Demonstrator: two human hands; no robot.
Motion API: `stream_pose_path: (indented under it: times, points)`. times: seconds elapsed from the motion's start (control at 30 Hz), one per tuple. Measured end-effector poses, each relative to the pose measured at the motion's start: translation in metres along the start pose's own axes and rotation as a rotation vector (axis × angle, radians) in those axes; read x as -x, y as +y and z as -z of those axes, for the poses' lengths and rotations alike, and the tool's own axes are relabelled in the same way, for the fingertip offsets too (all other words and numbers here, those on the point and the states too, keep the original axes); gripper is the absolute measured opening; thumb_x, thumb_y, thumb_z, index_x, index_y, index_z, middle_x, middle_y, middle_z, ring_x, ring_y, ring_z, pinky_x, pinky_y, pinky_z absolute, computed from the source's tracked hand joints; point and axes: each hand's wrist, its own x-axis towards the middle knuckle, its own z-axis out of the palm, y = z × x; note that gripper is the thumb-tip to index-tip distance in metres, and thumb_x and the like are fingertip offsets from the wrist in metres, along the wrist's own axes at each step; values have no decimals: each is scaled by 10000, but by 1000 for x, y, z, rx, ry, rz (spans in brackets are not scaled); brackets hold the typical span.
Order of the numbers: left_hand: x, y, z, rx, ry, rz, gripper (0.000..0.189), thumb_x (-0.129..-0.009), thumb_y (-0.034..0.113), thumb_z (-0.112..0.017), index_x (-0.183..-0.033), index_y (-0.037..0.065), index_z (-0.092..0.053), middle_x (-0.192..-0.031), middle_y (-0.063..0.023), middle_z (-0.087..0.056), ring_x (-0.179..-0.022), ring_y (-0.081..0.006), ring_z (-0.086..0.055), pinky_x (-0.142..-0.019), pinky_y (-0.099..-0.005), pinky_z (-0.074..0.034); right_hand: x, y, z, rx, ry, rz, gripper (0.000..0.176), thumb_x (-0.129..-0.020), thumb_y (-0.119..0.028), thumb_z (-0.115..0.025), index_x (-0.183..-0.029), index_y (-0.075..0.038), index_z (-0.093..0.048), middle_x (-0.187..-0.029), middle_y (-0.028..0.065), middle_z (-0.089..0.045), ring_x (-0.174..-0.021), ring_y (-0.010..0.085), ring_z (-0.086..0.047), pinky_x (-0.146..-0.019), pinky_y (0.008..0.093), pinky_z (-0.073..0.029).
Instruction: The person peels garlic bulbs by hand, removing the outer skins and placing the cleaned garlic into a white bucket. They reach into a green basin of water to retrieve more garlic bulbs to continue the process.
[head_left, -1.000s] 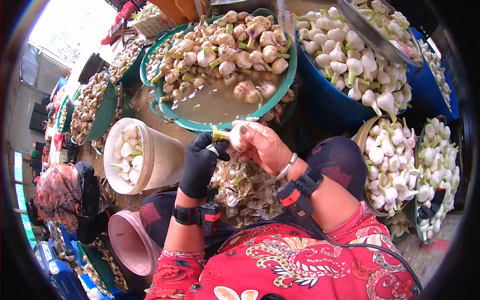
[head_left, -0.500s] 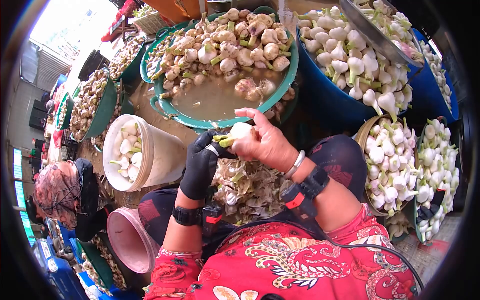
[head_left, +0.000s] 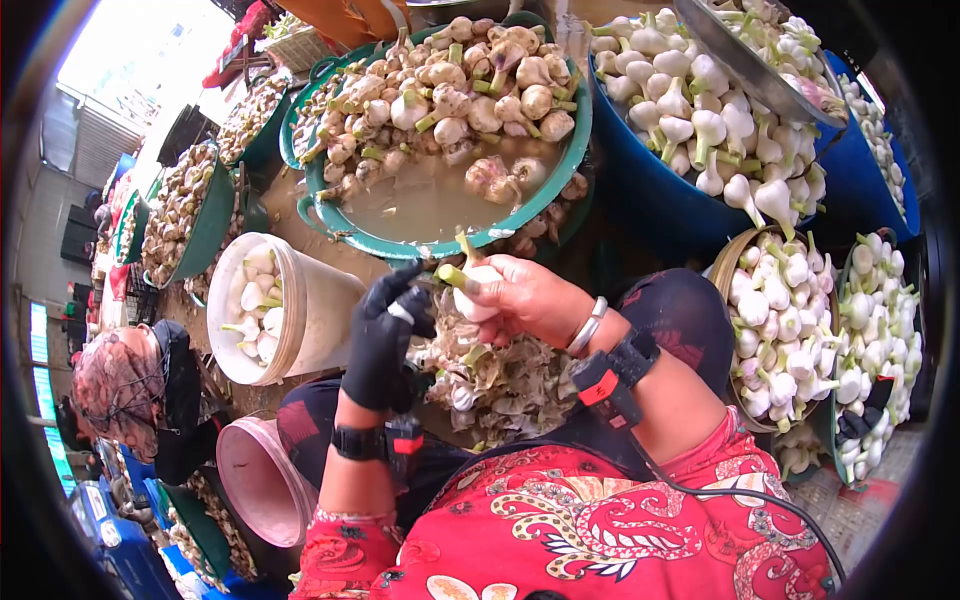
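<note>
White garlic bulb (head_left: 482, 292) with a short green stalk sits just above the person's lap, held in front of the body and near the close rim of a wide green basin (head_left: 385, 248). The bare right hand (head_left: 525, 300), with a silver bangle at the wrist, has its fingers clenched around the bulb, the stalk end pointing toward the other hand. The left hand (head_left: 385, 335), in a black glove, is just beside the stalk; its fingers are loosely curled with the forefinger raised toward the stalk tip, and I cannot tell whether it touches the stalk or grips anything. Below both hands a heap of pale, papery garlic skins (head_left: 500, 385) lies on the lap. The green basin holds muddy water and a mound of unpeeled, brownish garlic. To the left stands a white plastic bucket (head_left: 325, 310), tilted, with clean white bulbs inside, and lower down a pink bucket (head_left: 262, 480). To the right, a deep blue tub (head_left: 650, 215) and a round woven basket (head_left: 722, 268) are piled with white, green-stalked garlic. Another person in a patterned head covering (head_left: 115, 385) sits at the far left.
</note>
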Motion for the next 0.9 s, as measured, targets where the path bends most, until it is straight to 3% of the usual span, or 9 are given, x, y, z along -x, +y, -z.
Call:
stream_pose_path:
  times: [0.2,0.3,0.43,0.5,0.53,0.6,0.63,0.7,0.9]
  points:
    - [21,5,-23,-57,20,-223,335,-830,17,-606,-1164,-5,-588,-993,-53,-645,-794,-88,-573,-719,-237,-478,-17,21,-10,675,295,520,454,-901,-319,-589,-1191,-2,-443,-847,89,-603,-672,137,-606,-563,272,-506]
    - [26,16,-23,-27,-33,-143,255,-833,25,-605,-1084,-13,-627,-968,-46,-652,-786,-90,-576,-718,-245,-475,-1,-8,-7,-148,150,-68,406,-895,-405,-599,-1056,-36,-550,-841,52,-600,-684,127,-594,-633,290,-512]
    - [21,14,-14,-55,-106,-79,222,-839,46,-585,-1045,-18,-641,-829,-37,-648,-748,-107,-584,-704,-257,-477,-23,17,-1,-221,179,183,221,-930,-246,-554,-991,-37,-589,-874,46,-620,-727,123,-589,-669,276,-497]
    - [5,7,10,-941,-161,-900,229,-864,74,-545,-1048,-23,-641,-752,-39,-622,-729,-129,-595,-699,-275,-482,-27,18,-1,21,332,482,183,-948,-151,-511,-978,-5,-617,-929,51,-644,-811,142,-606,-763,276,-484]
    - [8,-1,11,-181,-12,-309,250,-898,119,-505,-1053,-22,-641,-708,-40,-597,-722,-149,-604,-693,-291,-489,-22,17,-1,325,246,541,187,-949,-148,-504,-972,-4,-622,-918,60,-648,-807,150,-609,-754,287,-487]
    - [1,-8,21,23,16,-279,283,-921,149,-496,-1112,-26,-608,-818,-76,-634,-725,-162,-608,-689,-300,-504,-7,9,-24,760,22,653,199,-934,-126,-492,-1006,-5,-632,-870,123,-646,-788,172,-623,-718,306,-493]
    - [0,-13,22,91,41,-282,294,-924,152,-497,-1135,-29,-593,-866,-91,-646,-725,-164,-609,-689,-301,-509,-8,16,-20,946,-139,262,245,-845,-103,-563,-1069,-23,-618,-833,169,-627,-767,184,-626,-692,314,-496]
    - [3,-12,21,58,43,-282,292,-916,137,-510,-1143,-30,-585,-911,-101,-649,-735,-167,-613,-694,-302,-514,-8,34,-18,1224,-27,87,342,-751,-86,-593,-1087,-23,-601,-801,172,-616,-754,194,-624,-702,315,-497]
    - [14,-5,3,218,83,-115,294,-852,-28,-530,-1143,-38,-574,-938,-93,-648,-804,-178,-628,-745,-291,-519,-24,17,-12,348,345,450,132,-804,-18,-639,-927,-20,-591,-823,36,-621,-736,93,-587,-666,233,-493]
